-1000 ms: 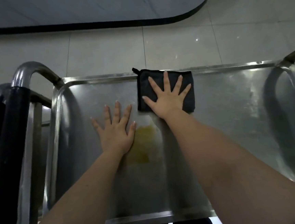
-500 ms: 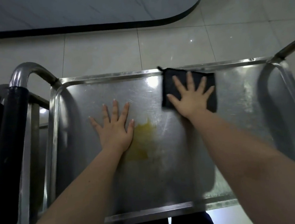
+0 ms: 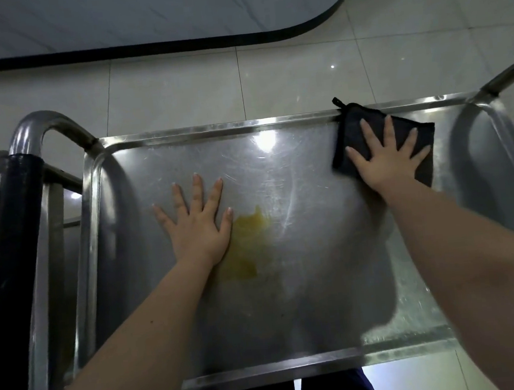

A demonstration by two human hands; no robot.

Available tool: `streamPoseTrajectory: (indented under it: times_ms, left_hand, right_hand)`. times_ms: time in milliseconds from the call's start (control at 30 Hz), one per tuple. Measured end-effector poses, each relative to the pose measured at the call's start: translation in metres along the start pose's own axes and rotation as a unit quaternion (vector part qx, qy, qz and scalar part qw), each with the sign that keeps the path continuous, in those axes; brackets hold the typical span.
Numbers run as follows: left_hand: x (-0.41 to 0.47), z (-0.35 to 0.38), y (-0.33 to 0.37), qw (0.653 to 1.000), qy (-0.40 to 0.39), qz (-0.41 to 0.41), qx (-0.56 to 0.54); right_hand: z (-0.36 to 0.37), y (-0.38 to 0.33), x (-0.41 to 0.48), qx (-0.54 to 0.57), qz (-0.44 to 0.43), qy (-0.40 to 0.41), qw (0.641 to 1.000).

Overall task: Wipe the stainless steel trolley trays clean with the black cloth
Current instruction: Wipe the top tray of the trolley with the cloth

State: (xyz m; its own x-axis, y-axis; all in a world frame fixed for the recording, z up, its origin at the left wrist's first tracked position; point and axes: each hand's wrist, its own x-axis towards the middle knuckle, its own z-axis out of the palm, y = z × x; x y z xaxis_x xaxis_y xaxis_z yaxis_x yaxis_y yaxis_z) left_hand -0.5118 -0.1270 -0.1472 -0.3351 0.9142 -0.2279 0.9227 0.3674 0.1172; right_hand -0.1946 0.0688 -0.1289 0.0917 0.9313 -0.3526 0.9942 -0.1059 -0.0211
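Note:
The stainless steel trolley tray (image 3: 307,321) fills the middle of the view, scratched and shiny. A yellow stain (image 3: 247,245) lies on it left of centre. The black cloth (image 3: 353,136) lies flat at the tray's far right, its loop hanging over the back rim. My right hand (image 3: 386,161) presses down on the cloth with straight, spread fingers. My left hand (image 3: 199,221) rests flat on the bare steel, fingers spread, its thumb side touching the stain's edge.
The trolley's curved steel handle (image 3: 44,126) with black padding (image 3: 14,278) stands at the left. Another frame tube (image 3: 509,73) rises at the far right. Beyond the tray lie pale floor tiles (image 3: 240,84) and a dark-edged raised platform (image 3: 174,43).
My right hand has slid the cloth to the right along the tray's back edge, from the middle to the far right corner. The left hand has stayed flat beside the stain.

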Motion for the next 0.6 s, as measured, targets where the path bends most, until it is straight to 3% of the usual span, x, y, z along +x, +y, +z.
streamPoseTrajectory:
  times_ms: [67,200,267,367,500,600]
  left_hand:
    - [0.001,-0.001,0.000,1.000,-0.004,0.001,-0.001]
    - [0.000,-0.002,-0.001,1.000,-0.004,-0.010,0.005]
    - [0.000,-0.001,-0.001,1.000,-0.003,-0.011,0.006]
    - [0.000,0.001,-0.001,1.000,-0.004,-0.005,-0.004]
    - [0.000,0.002,0.001,1.000,-0.001,-0.001,-0.013]
    - [0.001,0.000,0.001,1.000,-0.002,0.002,-0.013]
  right_hand:
    - [0.007,-0.038,-0.012,-0.008,-0.038,0.011,0.999]
    - [0.043,-0.144,-0.072,-0.065,-0.254,0.008,0.965]
    - [0.050,-0.156,-0.088,-0.078,-0.302,0.005,0.950]
    - [0.040,-0.105,-0.066,-0.063,-0.251,0.016,0.966]
    - [0.020,0.012,-0.049,-0.025,-0.060,0.007,0.998]
    - [0.024,0.018,-0.069,-0.008,-0.011,-0.013,1.000]
